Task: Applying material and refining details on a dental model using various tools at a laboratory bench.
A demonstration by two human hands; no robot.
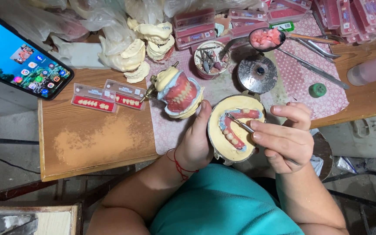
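Note:
My left hand [195, 141] grips a yellow plaster jaw cast [223, 141] in a metal holder, cupping it from the left and below. On the cast sits a pink wax arch with several white teeth [233, 135]. My right hand [284, 138] pinches a thin metal tool [240, 123], its tip resting on the wax arch near the top left. A red thread is tied around my left wrist.
On the wooden table [96, 143] stand a jaw model in an articulator [178, 92], two red tooth cards [109, 97], a phone [18, 56], plaster casts [135, 48], a bur cup [211, 61], a spoon of pink wax [265, 38], metal instruments [314, 65], pink boxes [196, 26].

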